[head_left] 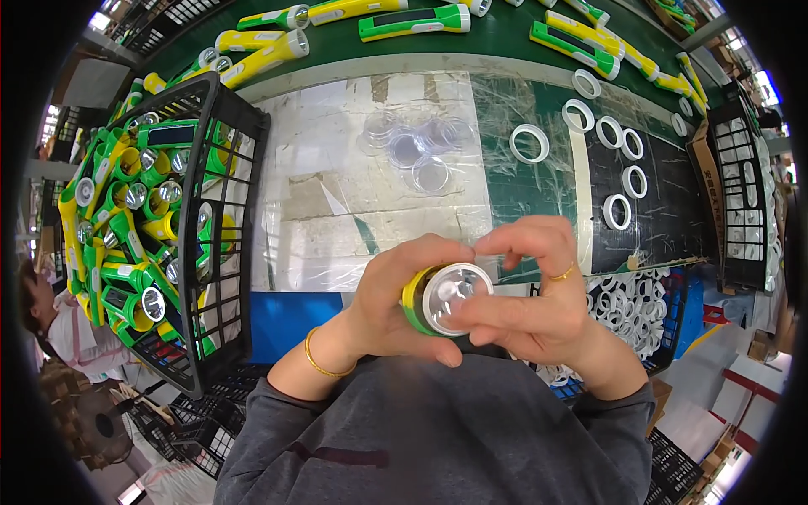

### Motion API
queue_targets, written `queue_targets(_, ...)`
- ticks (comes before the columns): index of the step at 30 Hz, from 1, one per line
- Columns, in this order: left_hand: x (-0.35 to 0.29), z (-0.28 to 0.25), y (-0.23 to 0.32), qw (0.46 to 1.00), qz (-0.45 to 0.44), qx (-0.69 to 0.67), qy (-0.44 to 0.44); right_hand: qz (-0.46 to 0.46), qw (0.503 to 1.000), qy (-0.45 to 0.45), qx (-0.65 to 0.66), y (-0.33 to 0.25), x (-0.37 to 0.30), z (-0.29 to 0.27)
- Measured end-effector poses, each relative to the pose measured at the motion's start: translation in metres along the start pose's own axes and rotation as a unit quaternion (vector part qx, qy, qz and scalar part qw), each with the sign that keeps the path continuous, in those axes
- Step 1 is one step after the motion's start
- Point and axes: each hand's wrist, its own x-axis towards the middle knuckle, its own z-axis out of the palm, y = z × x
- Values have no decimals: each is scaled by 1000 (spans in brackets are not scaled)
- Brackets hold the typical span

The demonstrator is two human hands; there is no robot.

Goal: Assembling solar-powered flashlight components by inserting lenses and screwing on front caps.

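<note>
My left hand (383, 282) is wrapped around a yellow and green flashlight (411, 305), its head tilted up toward me. A white ring (430, 308) rims the head, and a clear lens with the reflector behind it shows inside. My right hand (539, 307) comes in from the right with its fingers bent and apart. One of its digits rests on the lens face, and the raised index finger is near my left fingertips. Most of the flashlight's body is hidden behind its head and my left hand. Clear round lenses (431, 175) lie on the worktable beyond my hands.
White rings (528, 144) are scattered on the table's right side. A black crate (195, 337) full of flashlights stands at left. More flashlights (414, 23) lie along the green far surface. A bin of white rings (627, 311) sits below the right edge; another black crate (741, 181) stands at far right.
</note>
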Motion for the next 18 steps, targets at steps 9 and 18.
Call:
queue_targets(9, 2, -1, -1, 997, 31, 33, -69, 19, 998, 34, 44, -1, -3, 11)
queue_targets(18, 3, 0, 0, 996, 48, 51, -52, -34, 999, -19, 27, 7, 1, 8)
